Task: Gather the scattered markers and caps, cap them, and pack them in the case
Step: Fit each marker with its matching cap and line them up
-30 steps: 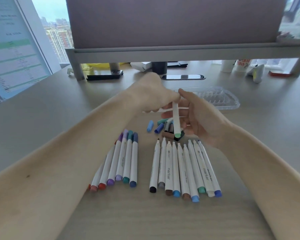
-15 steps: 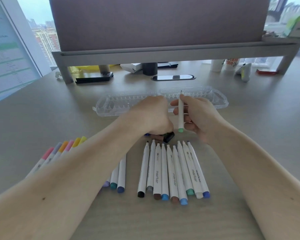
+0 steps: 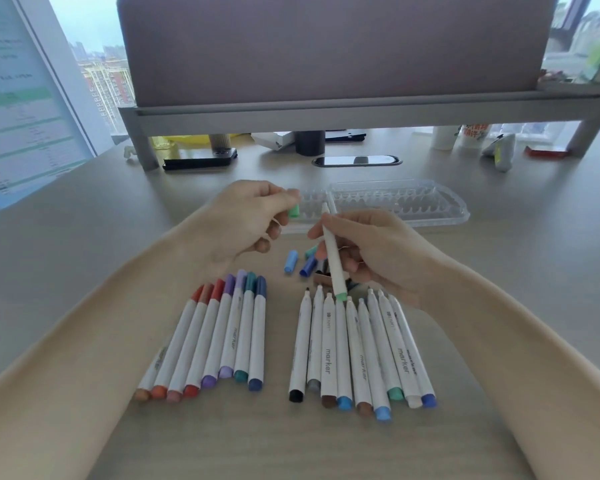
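My right hand [image 3: 371, 251] grips an uncapped white marker [image 3: 334, 261] with a light green end, tip pointing up and away. My left hand [image 3: 246, 220] pinches a light green cap [image 3: 294, 211] just left of that tip, a short gap between them. Several capped markers [image 3: 222, 337] lie in a row at the left. Several uncapped markers [image 3: 357, 348] lie side by side at the right. Loose caps [image 3: 300, 263], blue and teal among them, sit between my hands. The clear plastic case [image 3: 430, 206] lies open behind my hands.
A grey monitor riser [image 3: 326, 110] spans the back of the desk, with a black phone [image 3: 201, 159], a dark cup [image 3: 310, 142] and white cups [image 3: 461, 136] beneath it. A monitor screen [image 3: 18, 109] stands at the far left.
My left hand dipped to the pile of loose caps and has come up holding a green cap beside the marker tip. My right hand kept its hold on the marker.
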A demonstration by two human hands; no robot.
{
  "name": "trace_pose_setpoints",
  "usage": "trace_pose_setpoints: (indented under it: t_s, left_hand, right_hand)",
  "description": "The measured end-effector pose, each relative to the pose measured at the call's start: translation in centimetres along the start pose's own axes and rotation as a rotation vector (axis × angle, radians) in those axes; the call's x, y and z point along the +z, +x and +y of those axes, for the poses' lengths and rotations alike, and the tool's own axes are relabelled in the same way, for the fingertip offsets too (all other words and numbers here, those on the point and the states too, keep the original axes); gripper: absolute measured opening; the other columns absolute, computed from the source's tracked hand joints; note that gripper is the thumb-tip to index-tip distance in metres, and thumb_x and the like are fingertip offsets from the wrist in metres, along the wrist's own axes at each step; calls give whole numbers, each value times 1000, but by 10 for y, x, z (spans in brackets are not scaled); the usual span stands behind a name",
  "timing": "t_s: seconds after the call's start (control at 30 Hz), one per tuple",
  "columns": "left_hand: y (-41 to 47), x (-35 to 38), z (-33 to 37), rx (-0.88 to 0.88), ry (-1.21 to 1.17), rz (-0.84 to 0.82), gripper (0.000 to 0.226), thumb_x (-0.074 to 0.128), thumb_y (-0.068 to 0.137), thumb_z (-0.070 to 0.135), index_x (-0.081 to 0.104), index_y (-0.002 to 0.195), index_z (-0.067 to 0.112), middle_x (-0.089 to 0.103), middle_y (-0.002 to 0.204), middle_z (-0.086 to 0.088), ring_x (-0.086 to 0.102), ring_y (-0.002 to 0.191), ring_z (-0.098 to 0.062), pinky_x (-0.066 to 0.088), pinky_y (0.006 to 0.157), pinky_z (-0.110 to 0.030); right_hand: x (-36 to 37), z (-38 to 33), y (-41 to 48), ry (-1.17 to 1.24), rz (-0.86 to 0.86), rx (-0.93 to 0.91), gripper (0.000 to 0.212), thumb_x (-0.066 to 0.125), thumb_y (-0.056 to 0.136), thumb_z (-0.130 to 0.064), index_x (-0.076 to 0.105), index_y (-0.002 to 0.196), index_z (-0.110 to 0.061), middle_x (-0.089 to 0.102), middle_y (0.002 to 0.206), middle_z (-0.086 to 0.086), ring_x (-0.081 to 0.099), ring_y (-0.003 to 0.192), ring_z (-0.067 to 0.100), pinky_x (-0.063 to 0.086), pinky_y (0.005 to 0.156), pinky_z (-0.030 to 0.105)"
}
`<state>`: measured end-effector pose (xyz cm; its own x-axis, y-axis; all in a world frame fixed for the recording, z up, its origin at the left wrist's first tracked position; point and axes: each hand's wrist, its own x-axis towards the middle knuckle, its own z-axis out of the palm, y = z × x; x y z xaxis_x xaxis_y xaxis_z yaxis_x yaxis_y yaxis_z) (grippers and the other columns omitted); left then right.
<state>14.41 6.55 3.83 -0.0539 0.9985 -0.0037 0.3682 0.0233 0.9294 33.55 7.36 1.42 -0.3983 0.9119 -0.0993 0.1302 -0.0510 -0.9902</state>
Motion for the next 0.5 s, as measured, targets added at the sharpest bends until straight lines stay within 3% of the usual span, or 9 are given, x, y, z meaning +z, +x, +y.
trace_pose_setpoints:
  t_s: [0.2, 0.37, 0.5]
  left_hand:
    - [-7, 3, -15, 38, -254, 80, 20, 63, 102, 27, 69, 89, 12, 62, 68, 2, 57, 62, -11, 48, 55, -24]
    - [-5, 1, -19, 36, -294, 126, 22, 63, 101, 30, 70, 91, 12, 63, 70, 3, 57, 62, -10, 48, 55, -24]
    - [-11, 4, -20, 16, -275, 70, 23, 62, 102, 28, 72, 94, 9, 63, 73, 2, 56, 64, -10, 48, 56, -24]
  right_hand:
    - [9, 1, -5, -127, -176, -24, 27, 59, 103, -28, 78, 105, -8, 66, 77, 7, 42, 54, 9, 35, 45, 17]
    - [9, 2, -6, -167, -225, -27, 28, 59, 103, -29, 79, 104, -10, 65, 76, 5, 41, 55, 8, 34, 45, 16]
    - [9, 2, -6, -184, -231, -41, 26, 60, 102, -30, 80, 103, -13, 66, 81, 9, 42, 56, 9, 35, 46, 16]
